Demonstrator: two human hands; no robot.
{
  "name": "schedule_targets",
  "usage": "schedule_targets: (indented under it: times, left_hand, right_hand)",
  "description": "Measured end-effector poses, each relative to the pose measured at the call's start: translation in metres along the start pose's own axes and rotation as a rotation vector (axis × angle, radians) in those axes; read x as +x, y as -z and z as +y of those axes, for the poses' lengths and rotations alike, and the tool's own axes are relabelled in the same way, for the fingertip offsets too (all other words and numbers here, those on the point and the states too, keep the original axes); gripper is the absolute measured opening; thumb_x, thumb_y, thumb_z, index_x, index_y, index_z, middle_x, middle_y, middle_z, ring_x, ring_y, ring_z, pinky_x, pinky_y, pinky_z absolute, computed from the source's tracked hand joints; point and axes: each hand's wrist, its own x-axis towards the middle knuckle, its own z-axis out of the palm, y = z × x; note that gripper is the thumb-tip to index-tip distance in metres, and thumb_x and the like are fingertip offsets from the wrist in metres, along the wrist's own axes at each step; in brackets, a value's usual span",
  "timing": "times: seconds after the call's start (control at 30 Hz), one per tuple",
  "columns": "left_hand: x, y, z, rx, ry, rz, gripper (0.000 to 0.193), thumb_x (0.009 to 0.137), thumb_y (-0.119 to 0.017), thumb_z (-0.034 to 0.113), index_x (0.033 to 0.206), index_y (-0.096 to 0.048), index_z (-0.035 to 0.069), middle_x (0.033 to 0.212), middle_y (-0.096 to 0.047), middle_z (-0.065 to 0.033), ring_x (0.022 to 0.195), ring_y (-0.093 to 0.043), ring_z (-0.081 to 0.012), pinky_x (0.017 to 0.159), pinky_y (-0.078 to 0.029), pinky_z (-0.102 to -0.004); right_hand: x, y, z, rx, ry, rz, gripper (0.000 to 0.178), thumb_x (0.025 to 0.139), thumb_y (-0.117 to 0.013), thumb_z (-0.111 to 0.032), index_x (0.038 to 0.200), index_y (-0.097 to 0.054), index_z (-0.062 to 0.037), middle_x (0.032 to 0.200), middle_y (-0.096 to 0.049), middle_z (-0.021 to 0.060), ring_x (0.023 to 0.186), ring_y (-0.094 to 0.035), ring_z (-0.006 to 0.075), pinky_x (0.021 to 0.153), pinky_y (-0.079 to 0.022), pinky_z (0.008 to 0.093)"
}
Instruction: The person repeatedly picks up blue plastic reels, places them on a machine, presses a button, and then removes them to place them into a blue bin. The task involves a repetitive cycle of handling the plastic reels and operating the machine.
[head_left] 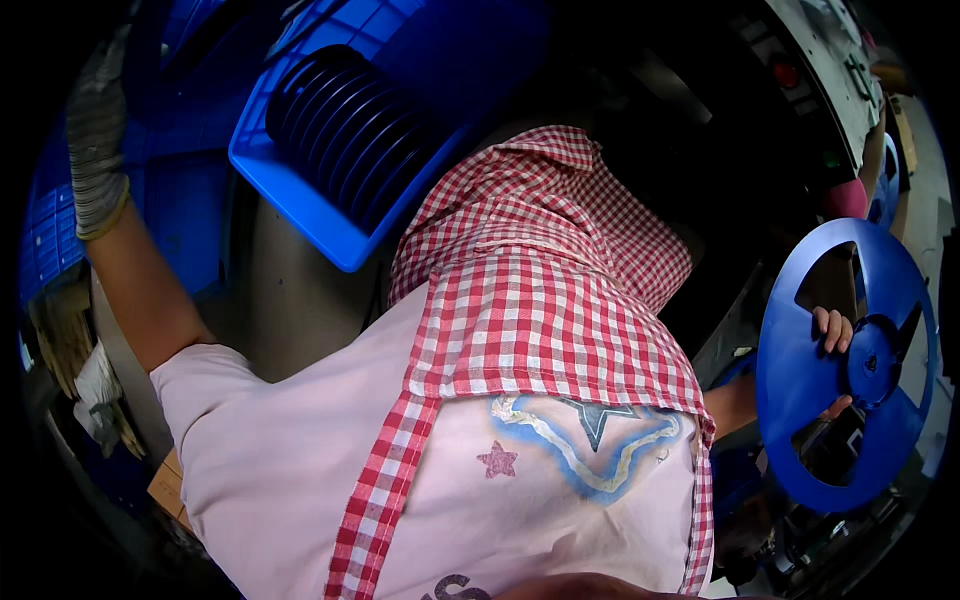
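My right hand (832, 330) grips a large blue plastic reel (790, 380) with cut-out windows and a round hub, held upright at the right. Its fingers show through a window beside the hub; the rest of the hand is behind the reel. My left hand (97, 140), in a grey knitted glove, is stretched out at the far upper left, beside blue plastic crates (180, 200). Its fingers look extended with nothing visible in them, though the tips fade into shadow. Between my arms, a blue bin (300, 225) holds a row of several dark discs (345, 140) standing on edge.
Another blue reel (886, 185) and a pink rounded shape (847, 199) are behind the held reel. A pale work surface (825, 60) runs along the upper right. Cardboard (168, 485) and a crumpled white cloth-like item (98, 385) lie at the lower left.
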Motion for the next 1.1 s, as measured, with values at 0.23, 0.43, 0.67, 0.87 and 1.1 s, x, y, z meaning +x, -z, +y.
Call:
schedule_targets:
  times: [0.23, 0.43, 0.67, 0.87, 1.1]
  left_hand:
    - [-0.136, -0.055, -0.022, -0.323, 0.469, 0.027, 0.035, 0.094, -0.059, 0.018, 0.125, -0.056, 0.004, 0.104, -0.067, -0.0047, 0.085, -0.064, -0.0077, 0.074, -0.052, -0.0178]
    - [-0.174, -0.138, -0.035, 0.050, 0.583, -0.085, 0.040, 0.094, -0.056, 0.031, 0.123, -0.058, 0.003, 0.096, -0.068, -0.0135, 0.086, -0.066, -0.0199, 0.077, -0.053, -0.0312]
    - [-0.153, -0.155, 0.002, 0.289, 0.792, -0.268, 0.043, 0.094, -0.056, 0.034, 0.128, -0.055, 0.006, 0.090, -0.068, -0.0156, 0.071, -0.063, -0.0209, 0.068, -0.053, -0.0324]
    - [-0.152, -0.142, -0.010, 0.229, 0.702, -0.166, 0.045, 0.094, -0.054, 0.039, 0.127, -0.057, 0.009, 0.092, -0.069, -0.0140, 0.080, -0.066, -0.0223, 0.076, -0.054, -0.0358]
    - [-0.144, -0.133, -0.011, -0.036, 0.483, -0.208, 0.040, 0.093, -0.059, 0.026, 0.126, -0.056, 0.004, 0.103, -0.069, -0.0111, 0.086, -0.065, -0.0176, 0.081, -0.054, -0.0330]
  right_hand:
    - [0.044, -0.004, 0.036, 0.082, -0.078, -0.131, 0.059, 0.065, -0.072, -0.035, 0.102, -0.042, -0.0006, 0.092, -0.043, 0.0082, 0.084, -0.043, 0.0182, 0.086, -0.033, 0.0342]
    - [0.047, -0.013, 0.045, 0.040, -0.152, -0.151, 0.061, 0.067, -0.070, -0.038, 0.105, -0.042, 0.0001, 0.093, -0.044, 0.0086, 0.083, -0.043, 0.0182, 0.085, -0.033, 0.0334]
    - [0.046, -0.020, 0.043, -0.013, -0.195, -0.146, 0.063, 0.068, -0.068, -0.041, 0.108, -0.042, 0.0009, 0.094, -0.045, 0.0091, 0.082, -0.044, 0.0182, 0.083, -0.034, 0.0325]
    - [0.043, -0.027, 0.050, -0.036, -0.239, -0.161, 0.066, 0.070, -0.066, -0.043, 0.111, -0.042, 0.0015, 0.094, -0.045, 0.0095, 0.082, -0.044, 0.0182, 0.082, -0.035, 0.0318]
    - [0.050, -0.043, 0.082, -0.082, -0.486, -0.275, 0.071, 0.072, -0.063, -0.048, 0.116, -0.042, 0.0027, 0.095, -0.047, 0.0101, 0.080, -0.044, 0.0181, 0.079, -0.036, 0.0302]
